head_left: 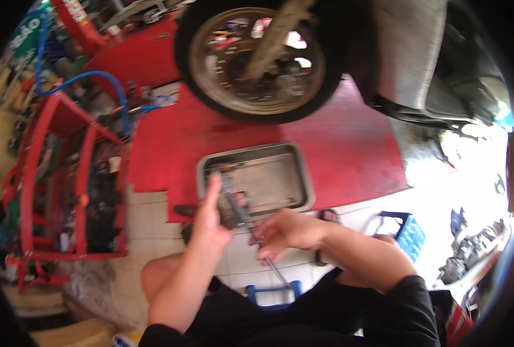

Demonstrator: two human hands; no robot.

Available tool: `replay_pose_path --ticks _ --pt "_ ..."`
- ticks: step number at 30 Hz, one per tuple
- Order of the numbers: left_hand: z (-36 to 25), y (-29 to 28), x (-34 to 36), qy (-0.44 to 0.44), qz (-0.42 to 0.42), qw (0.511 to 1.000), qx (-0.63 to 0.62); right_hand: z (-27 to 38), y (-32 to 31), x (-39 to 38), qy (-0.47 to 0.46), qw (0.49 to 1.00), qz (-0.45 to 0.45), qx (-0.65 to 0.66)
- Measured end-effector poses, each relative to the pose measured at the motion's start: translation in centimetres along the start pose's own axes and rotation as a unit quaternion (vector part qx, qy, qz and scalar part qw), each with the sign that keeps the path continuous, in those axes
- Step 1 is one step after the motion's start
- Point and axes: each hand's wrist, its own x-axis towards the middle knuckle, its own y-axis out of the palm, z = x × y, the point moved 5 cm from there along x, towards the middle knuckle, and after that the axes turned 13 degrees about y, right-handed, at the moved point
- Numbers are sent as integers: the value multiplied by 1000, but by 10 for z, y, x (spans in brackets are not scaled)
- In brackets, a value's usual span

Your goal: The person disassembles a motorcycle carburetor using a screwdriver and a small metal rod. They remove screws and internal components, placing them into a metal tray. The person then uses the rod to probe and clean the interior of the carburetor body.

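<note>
My left hand (209, 218) is over the near left corner of a metal tray (308, 194), one digit stretched up. Its other fingers appear closed round a dark grey metal part (229, 215), which they partly hide. To its right, my right hand (284, 232) has its fingers curled round a long thin metal tool (277, 273). The tool's bare shaft slants down toward my lap. Its upper end runs toward the grey part; blur hides whether they touch. Small metal pieces (227, 168) lie in the tray's far left corner.
The tray rests on a red platform (355, 156), below a motorbike's front wheel (257, 113). A red shelf frame (83, 202) with a blue hose (89, 75) stands left. At right are a blue container (412, 238) and several metal parts (471, 251). A blue stool (273, 292) shows between my legs.
</note>
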Motion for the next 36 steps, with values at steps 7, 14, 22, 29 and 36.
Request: replay_pose_path --ticks 7,14,22,29,36 --pt "1 -10 11 48 5 999 -12 -9 0 27 -47 997 59 -6" --pt "8 -1 4 16 -2 1000 10 -8 -5 9 -52 998 23 -39" --pt "6 -7 6 -15 1 1000 -19 5 4 7 -34 993 81 72" --pt "10 -8 -1 -20 3 1000 -20 8 -1 7 5 992 -15 -122" --pt "15 -1 -4 -23 1 1000 4 10 8 -3 5 998 37 45"
